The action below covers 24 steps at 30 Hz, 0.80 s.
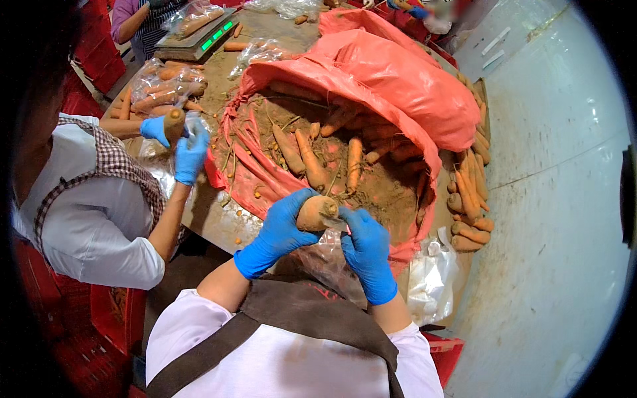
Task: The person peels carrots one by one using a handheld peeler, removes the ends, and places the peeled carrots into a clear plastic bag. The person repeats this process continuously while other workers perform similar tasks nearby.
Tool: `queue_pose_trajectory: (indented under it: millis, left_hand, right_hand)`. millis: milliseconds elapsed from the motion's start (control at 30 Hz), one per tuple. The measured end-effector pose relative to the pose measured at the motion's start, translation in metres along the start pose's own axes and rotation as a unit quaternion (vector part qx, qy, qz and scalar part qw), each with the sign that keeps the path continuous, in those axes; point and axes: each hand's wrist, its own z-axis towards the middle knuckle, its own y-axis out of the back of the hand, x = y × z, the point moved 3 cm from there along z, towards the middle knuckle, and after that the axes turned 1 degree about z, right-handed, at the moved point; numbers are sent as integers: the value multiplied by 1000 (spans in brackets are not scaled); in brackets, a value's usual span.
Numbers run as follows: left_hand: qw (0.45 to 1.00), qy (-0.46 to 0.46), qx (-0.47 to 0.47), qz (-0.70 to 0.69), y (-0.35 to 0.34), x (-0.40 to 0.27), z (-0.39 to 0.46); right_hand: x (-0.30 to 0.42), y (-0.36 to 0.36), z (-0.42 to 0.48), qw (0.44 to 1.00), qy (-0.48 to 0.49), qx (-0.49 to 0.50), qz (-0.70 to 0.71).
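My left hand, in a blue glove, is closed around a thick carrot whose stem end faces up. At that end my right hand, gloved too, grips a small blade with a bit of pink at its edge; most of the tool is hidden by the fingers. Both hands are over the near rim of an open red woven plastic sack. Inside the sack lie loose carrots, dirt and cut stem bits. A clear plastic bag shows beneath my hands.
A co-worker in blue gloves holds a carrot at the left. Bagged carrots and a scale are beyond. Carrots line the table's right edge by a pale wall. White plastic bags lie near my right arm.
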Motion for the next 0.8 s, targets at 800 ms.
queue_pose_trajectory:
  millis: [800]
  left_hand:
    - [995,-45,74,49,-11,-12,-6]
  right_hand:
    - [-131,-17,-39,964,-242,30,-106]
